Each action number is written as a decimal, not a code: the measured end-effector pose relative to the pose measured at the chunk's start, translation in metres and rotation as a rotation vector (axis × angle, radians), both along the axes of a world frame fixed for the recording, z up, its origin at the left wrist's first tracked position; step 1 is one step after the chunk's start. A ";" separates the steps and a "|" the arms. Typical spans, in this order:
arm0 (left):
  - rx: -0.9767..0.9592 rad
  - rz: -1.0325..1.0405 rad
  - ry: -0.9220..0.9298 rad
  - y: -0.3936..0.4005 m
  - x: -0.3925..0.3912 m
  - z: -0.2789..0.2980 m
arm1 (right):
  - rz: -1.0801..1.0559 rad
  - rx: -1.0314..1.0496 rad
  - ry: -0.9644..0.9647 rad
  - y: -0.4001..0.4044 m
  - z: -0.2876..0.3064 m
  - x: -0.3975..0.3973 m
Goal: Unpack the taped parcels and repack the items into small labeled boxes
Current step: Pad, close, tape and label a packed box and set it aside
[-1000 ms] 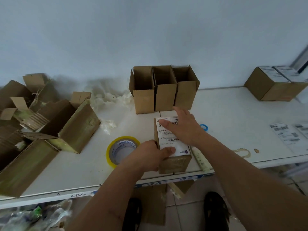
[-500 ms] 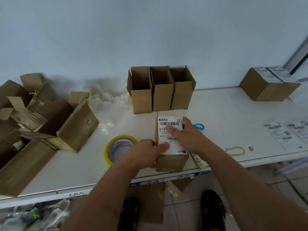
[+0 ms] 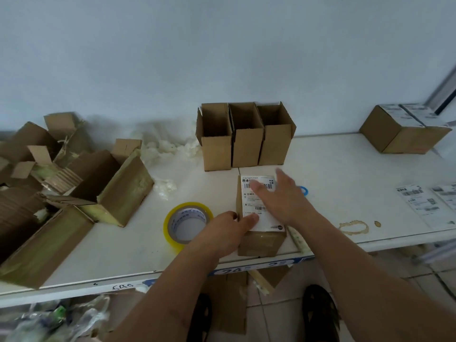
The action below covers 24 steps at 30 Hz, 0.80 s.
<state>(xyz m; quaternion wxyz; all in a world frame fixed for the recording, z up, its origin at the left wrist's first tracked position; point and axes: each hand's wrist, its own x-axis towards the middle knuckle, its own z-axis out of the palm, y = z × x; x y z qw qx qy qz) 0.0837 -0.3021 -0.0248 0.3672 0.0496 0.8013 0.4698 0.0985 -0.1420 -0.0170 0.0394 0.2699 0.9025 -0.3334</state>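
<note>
Small brown taped cardboard box (image 3: 261,239), probably light and stiff: left hand (image 3: 223,233) curled against its side, right hand (image 3: 283,201) flat, fingers spread, on white paper label (image 3: 259,219); grip opposite side walls

A plain pale blue-grey wall (image 3: 222,58) is seen behind a white tabletop (image 3: 345,169), which is marked by a brown ring stain (image 3: 353,227). A metal frame strip (image 3: 444,92) is set against the wall at the far right. Beige floor tiles (image 3: 276,317) are seen below the tabletop's front edge.
</note>
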 end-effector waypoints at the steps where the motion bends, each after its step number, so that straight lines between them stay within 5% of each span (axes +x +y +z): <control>1: -0.009 -0.014 0.001 0.001 0.000 -0.001 | 0.080 0.186 0.027 -0.005 0.006 -0.008; 5: -0.021 -0.091 -0.044 -0.001 0.001 0.000 | 0.361 0.478 -0.032 -0.022 0.012 -0.039; 12: 0.017 -0.109 -0.095 0.001 -0.008 -0.013 | 0.370 0.556 -0.046 -0.024 -0.005 -0.043; 15: 0.062 -0.079 -0.136 0.001 -0.005 -0.013 | 0.321 0.384 0.085 -0.019 0.006 -0.037; 18: 0.093 -0.045 -0.163 0.000 -0.002 -0.012 | 0.058 0.151 0.235 -0.011 0.004 -0.013; 24: 0.140 -0.023 -0.160 0.000 0.007 -0.011 | -0.212 -0.473 0.021 -0.013 -0.018 0.056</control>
